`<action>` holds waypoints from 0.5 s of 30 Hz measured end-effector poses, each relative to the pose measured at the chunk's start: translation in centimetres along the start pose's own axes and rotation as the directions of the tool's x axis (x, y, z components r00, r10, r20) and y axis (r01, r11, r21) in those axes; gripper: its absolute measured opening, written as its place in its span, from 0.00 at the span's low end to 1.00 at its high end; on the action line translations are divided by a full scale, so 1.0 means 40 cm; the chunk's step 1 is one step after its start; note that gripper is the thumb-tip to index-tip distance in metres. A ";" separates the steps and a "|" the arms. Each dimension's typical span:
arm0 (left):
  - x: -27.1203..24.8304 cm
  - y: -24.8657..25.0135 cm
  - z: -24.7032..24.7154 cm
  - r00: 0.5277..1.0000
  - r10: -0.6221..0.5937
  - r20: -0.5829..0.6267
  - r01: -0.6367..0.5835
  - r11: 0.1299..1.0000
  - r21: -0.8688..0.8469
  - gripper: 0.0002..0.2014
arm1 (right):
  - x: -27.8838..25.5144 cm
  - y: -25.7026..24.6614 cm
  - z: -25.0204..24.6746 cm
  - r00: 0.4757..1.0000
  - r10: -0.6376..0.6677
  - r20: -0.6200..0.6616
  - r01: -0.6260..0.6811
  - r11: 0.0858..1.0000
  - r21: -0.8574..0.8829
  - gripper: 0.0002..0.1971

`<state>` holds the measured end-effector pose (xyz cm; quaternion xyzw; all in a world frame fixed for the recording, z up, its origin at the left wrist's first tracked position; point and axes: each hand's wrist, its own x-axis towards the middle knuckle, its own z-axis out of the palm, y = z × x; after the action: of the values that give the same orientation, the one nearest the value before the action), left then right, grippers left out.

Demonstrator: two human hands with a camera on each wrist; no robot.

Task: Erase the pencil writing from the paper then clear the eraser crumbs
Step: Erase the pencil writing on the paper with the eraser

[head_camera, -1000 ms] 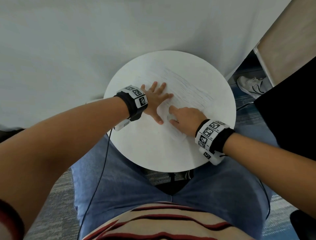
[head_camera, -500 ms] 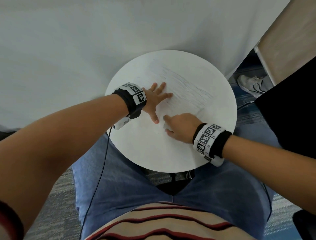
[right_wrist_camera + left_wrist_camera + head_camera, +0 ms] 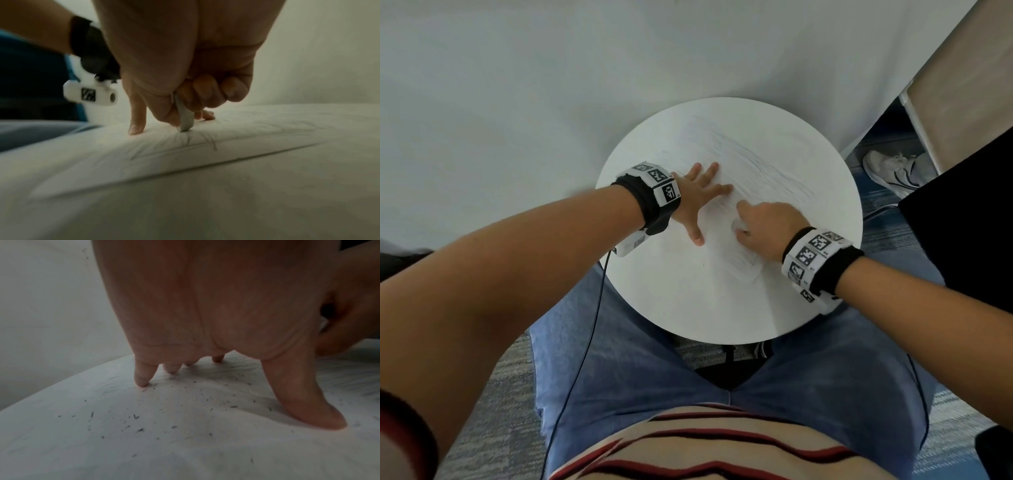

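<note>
Right now the left hand (image 3: 695, 198) lies flat, fingers spread, pinning the paper (image 3: 774, 178) on the round table (image 3: 688, 308) — right hand (image 3: 767, 229) grips a white eraser (image 3: 185, 116), tip on pencil marks (image 3: 185, 141), w/ crumbs (image 3: 135, 417) scattered nearby.

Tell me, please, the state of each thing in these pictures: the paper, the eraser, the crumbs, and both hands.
paper: flat on the round table, pencil lines remain.
eraser: pinched in the right hand, tip on the paper.
crumbs: scattered, not cleared.
left hand: fingers spread, pressing the paper.
right hand: curled round the eraser.
</note>
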<state>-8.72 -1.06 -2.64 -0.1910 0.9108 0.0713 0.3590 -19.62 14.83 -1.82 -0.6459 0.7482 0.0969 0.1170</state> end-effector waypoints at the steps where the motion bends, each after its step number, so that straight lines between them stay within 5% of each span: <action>1: 0.000 -0.001 0.000 1.000 0.002 0.001 -0.002 1.000 0.001 0.66 | -0.008 -0.012 0.009 1.000 -0.015 0.002 0.015 0.999 -0.033 0.14; 5: -0.001 0.001 -0.001 1.000 0.013 0.006 -0.013 1.000 0.017 0.66 | -0.037 -0.037 0.014 0.972 -0.166 0.164 0.153 0.984 0.085 0.17; 9: -0.002 -0.003 0.000 1.000 0.009 0.002 -0.009 1.000 -0.007 0.66 | -0.003 0.002 -0.001 0.999 -0.020 0.027 0.020 1.000 -0.017 0.15; 13: 0.001 -0.001 -0.001 1.000 0.016 0.006 -0.016 1.000 0.000 0.66 | -0.055 -0.053 0.021 0.972 -0.190 0.137 0.192 0.981 -0.004 0.16; 15: 0.000 -0.001 0.000 1.000 0.014 0.003 -0.014 1.000 0.004 0.66 | -0.039 -0.028 0.006 0.975 -0.161 0.150 0.154 0.986 0.061 0.17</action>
<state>-8.69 -1.10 -2.62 -0.1838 0.9118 0.0720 0.3601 -18.27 16.20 -1.59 -0.6906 0.6854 0.1189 0.1978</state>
